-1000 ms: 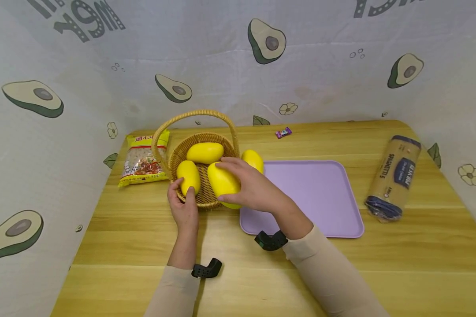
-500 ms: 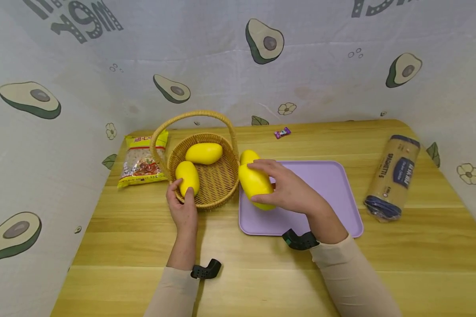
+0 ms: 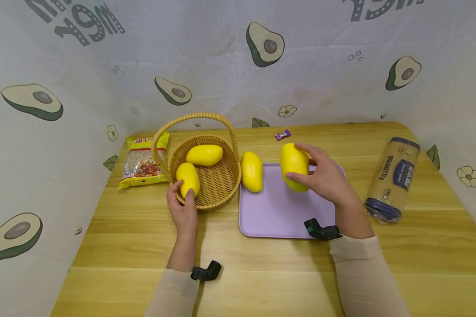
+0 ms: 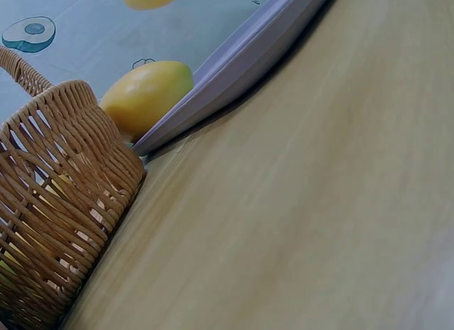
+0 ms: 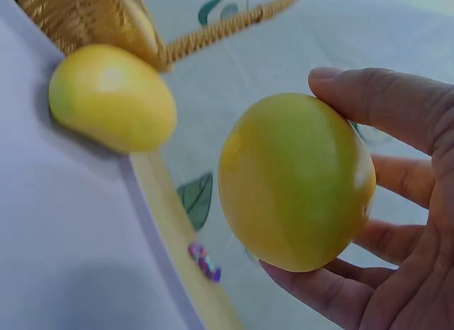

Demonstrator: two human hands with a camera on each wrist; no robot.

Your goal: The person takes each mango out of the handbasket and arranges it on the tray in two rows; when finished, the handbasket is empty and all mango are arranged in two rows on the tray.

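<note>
My right hand (image 3: 324,176) grips a yellow mango (image 3: 294,166) and holds it over the lilac tray (image 3: 277,220). In the right wrist view this mango (image 5: 294,181) shows a greenish side, with thumb and fingers curled round it. A second mango (image 3: 251,171) rests at the tray's left edge, beside the wicker basket (image 3: 218,187). Two more sit in the basket: one mango (image 3: 204,155) at the back, another mango (image 3: 188,178) at the near left. My left hand (image 3: 184,211) holds the basket's near-left rim, its thumb against that near mango; the rim there is partly hidden.
Left of the basket lies a yellow plastic food bag (image 3: 143,160). A small purple-wrapped candy (image 3: 283,134) is near the back edge. On the right lies a spaghetti pack (image 3: 392,178). The basket's tall handle (image 3: 198,115) arches above it.
My right hand has carried a mango out of the basket, rightwards over the tray. The mango at the tray's left edge is now uncovered. My left hand has stayed at the basket.
</note>
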